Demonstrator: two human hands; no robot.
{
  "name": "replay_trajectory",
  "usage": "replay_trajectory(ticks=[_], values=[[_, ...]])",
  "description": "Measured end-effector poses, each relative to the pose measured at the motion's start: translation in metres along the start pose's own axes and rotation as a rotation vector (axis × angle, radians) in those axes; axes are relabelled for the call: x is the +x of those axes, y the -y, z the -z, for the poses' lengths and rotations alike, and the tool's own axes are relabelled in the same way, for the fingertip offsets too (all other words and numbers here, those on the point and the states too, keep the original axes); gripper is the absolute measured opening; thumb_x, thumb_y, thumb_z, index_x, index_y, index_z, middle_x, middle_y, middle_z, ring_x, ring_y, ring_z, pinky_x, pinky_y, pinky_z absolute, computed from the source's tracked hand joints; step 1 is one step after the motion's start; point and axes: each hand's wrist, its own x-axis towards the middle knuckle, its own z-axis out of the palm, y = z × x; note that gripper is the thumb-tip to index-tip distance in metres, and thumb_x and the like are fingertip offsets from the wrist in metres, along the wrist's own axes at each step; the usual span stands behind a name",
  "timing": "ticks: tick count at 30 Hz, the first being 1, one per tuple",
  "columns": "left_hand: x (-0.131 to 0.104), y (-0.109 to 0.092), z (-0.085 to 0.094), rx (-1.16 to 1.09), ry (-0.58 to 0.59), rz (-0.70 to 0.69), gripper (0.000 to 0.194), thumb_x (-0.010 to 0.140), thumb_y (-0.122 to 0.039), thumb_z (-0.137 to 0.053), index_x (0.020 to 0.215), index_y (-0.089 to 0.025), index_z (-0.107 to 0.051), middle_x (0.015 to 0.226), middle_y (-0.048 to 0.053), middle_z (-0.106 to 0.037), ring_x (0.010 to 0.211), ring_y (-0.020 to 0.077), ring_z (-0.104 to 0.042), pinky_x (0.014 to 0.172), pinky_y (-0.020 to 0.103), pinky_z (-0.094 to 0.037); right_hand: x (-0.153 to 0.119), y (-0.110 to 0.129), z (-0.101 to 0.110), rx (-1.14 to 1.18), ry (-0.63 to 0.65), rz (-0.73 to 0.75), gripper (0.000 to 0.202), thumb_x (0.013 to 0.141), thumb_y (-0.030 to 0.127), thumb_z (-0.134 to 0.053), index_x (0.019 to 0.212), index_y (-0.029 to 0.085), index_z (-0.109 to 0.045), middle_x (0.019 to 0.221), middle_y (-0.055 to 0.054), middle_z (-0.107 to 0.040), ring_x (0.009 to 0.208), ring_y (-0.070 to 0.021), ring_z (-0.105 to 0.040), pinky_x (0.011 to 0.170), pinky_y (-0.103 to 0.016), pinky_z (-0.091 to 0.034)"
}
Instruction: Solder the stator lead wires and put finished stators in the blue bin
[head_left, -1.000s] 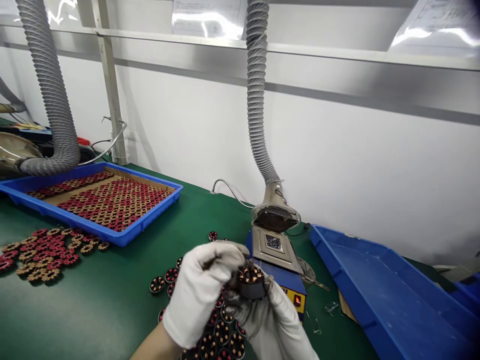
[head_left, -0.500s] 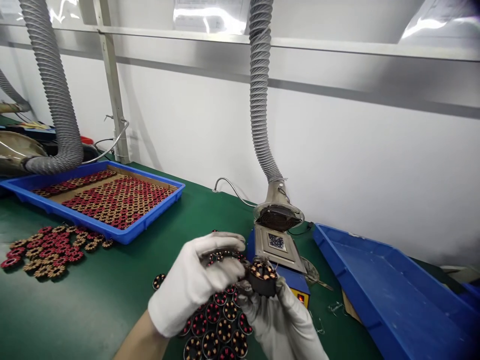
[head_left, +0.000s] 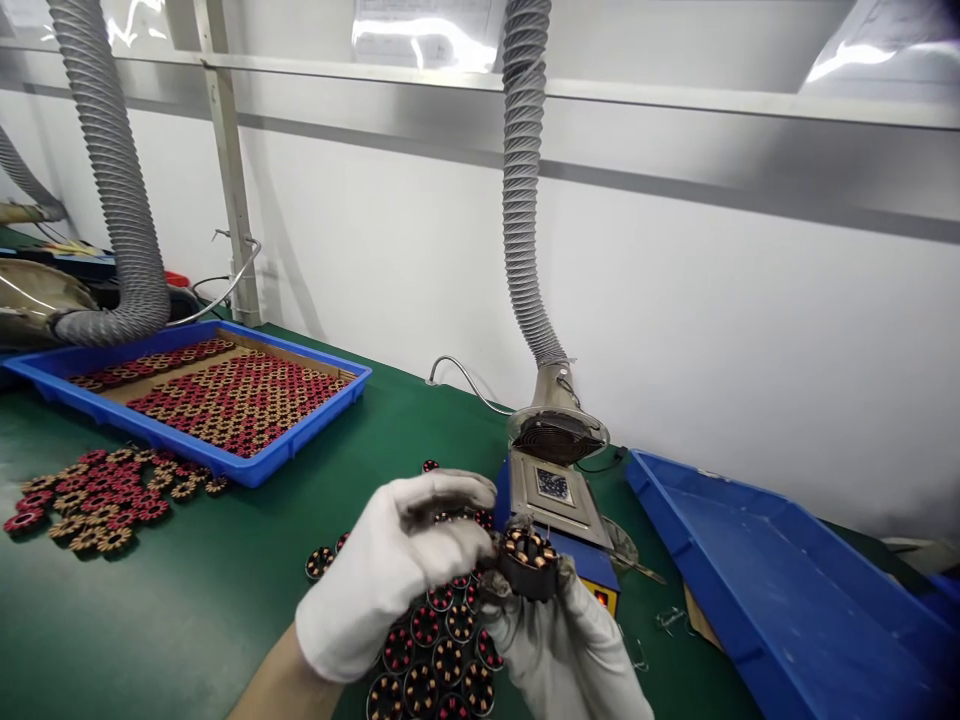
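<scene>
While the white-gloved right hand [head_left: 566, 640] pinches a black-sided wound stator [head_left: 529, 577] between thumb and fingers, its copper-coloured coils facing up, the white-gloved left hand [head_left: 382, 580] hovers just beside it with thumb and forefinger parted in a curve; whether a left fingertip touches the stator I cannot tell. The wound stator is raised above the green worktop [head_left: 187, 625], on the near side of the blue solder pot [head_left: 581, 515], which sits beneath a flared fume hood [head_left: 553, 395] on a grey corrugated duct [head_left: 523, 200]. Beneath the left hand lies a cluster of black-rimmed stators [head_left: 448, 660], some with red coils, some copper. Farther left, red and copper cores [head_left: 105, 500] lie loose by a shallow blue tray [head_left: 300, 435] of more; a second blue tray [head_left: 787, 570] lies right of the pot
</scene>
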Motion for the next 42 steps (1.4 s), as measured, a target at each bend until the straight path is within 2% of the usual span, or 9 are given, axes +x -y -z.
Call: replay_trajectory(ticks=[5, 13, 17, 24, 28, 32, 37, 39, 42], values=[[-0.001, -0.003, -0.008, 0.179, 0.122, -0.068, 0.028, 0.064, 0.002, -0.045, 0.072, -0.016, -0.065, 0.084, 0.002, -0.063, 0.080, 0.0137, -0.058, 0.071, 0.020, -0.045, 0.000, -0.001, -0.003, -0.064, -0.034, 0.025, 0.040, 0.064, 0.032, -0.077, 0.102, 0.027, -0.065, 0.109, -0.008, -0.065, 0.095, -0.0249, -0.062, 0.077, -0.040, -0.052], [-0.002, 0.000, 0.002, 0.063, -0.120, -0.135, 0.020, 0.078, -0.009, -0.050, 0.084, -0.024, -0.062, 0.098, -0.002, -0.061, 0.096, 0.0140, -0.054, 0.075, 0.018, -0.044, -0.002, 0.001, 0.005, -0.086, 0.014, 0.014, 0.041, 0.063, 0.036, -0.078, 0.101, 0.027, -0.065, 0.095, -0.007, -0.070, 0.078, -0.0217, -0.066, 0.073, -0.039, -0.054], [-0.001, -0.003, -0.003, 0.206, 0.101, 0.014, 0.025, 0.071, -0.002, -0.051, 0.081, -0.020, -0.065, 0.093, 0.001, -0.062, 0.086, 0.0139, -0.057, 0.072, 0.019, -0.045, 0.000, 0.000, 0.005, -0.157, -0.028, 0.083, 0.043, 0.062, 0.040, -0.077, 0.101, 0.028, -0.065, 0.104, -0.006, -0.067, 0.086, -0.0231, -0.065, 0.081, -0.040, -0.051], [-0.006, 0.003, -0.013, 0.419, -0.011, -0.452, 0.018, 0.077, -0.006, -0.051, 0.081, -0.020, -0.061, 0.087, 0.002, -0.060, 0.090, 0.0178, -0.054, 0.085, 0.031, -0.044, 0.006, -0.002, -0.005, -0.423, -0.110, 0.467, 0.042, 0.049, 0.030, -0.085, 0.087, 0.026, -0.068, 0.084, -0.003, -0.071, 0.077, -0.0213, -0.066, 0.072, -0.031, -0.054], [-0.010, 0.004, -0.010, 0.412, -0.103, -0.510, 0.015, 0.082, -0.010, -0.051, 0.081, -0.022, -0.059, 0.087, 0.000, -0.059, 0.094, 0.0166, -0.054, 0.090, 0.029, -0.041, 0.005, -0.006, -0.007, -0.508, -0.247, 0.619, 0.041, 0.052, 0.031, -0.084, 0.089, 0.024, -0.066, 0.088, -0.005, -0.072, 0.079, -0.0205, -0.067, 0.071, -0.028, -0.055], [-0.011, -0.001, -0.009, 0.300, -0.161, -0.375, 0.015, 0.082, -0.013, -0.051, 0.080, -0.024, -0.061, 0.093, -0.001, -0.059, 0.102, 0.0153, -0.052, 0.092, 0.024, -0.039, 0.007, -0.010, -0.006, -0.627, -0.334, 0.901, 0.032, 0.059, 0.023, -0.080, 0.086, 0.024, -0.063, 0.091, -0.004, -0.071, 0.080, -0.0199, -0.067, 0.068, -0.027, -0.056], [-0.003, -0.002, -0.024, -0.020, 0.020, 0.147, 0.037, 0.071, -0.018, -0.065, 0.107, -0.021, -0.061, 0.101, 0.005, -0.064, 0.098, 0.0192, -0.057, 0.083, 0.022, -0.046, 0.009, -0.026, 0.005, -1.067, -0.252, 1.299, 0.027, 0.069, 0.010, -0.067, 0.091, 0.024, -0.062, 0.104, -0.005, -0.065, 0.093, -0.0216, -0.063, 0.071, -0.030, -0.055], [-0.001, 0.006, -0.031, -0.139, 0.018, 0.197, 0.023, 0.072, -0.023, -0.066, 0.094, -0.016, -0.067, 0.092, 0.007, -0.066, 0.087, 0.0182, -0.060, 0.078, 0.022, -0.047, 0.009, -0.033, 0.007, -1.180, -0.238, 1.299, 0.023, 0.076, 0.012, -0.060, 0.095, 0.024, -0.062, 0.104, -0.007, -0.065, 0.094, -0.0225, -0.063, 0.071, -0.032, -0.055], [0.001, 0.020, -0.035, -0.339, -0.177, 0.100, 0.012, 0.069, -0.025, -0.069, 0.075, -0.014, -0.069, 0.079, 0.006, -0.067, 0.077, 0.0156, -0.060, 0.075, 0.022, -0.048, 0.010, -0.037, 0.004, -1.165, -0.309, 1.380, 0.024, 0.075, 0.011, -0.062, 0.095, 0.024, -0.062, 0.104, -0.006, -0.062, 0.096, -0.0222, -0.061, 0.073, -0.033, -0.055]])
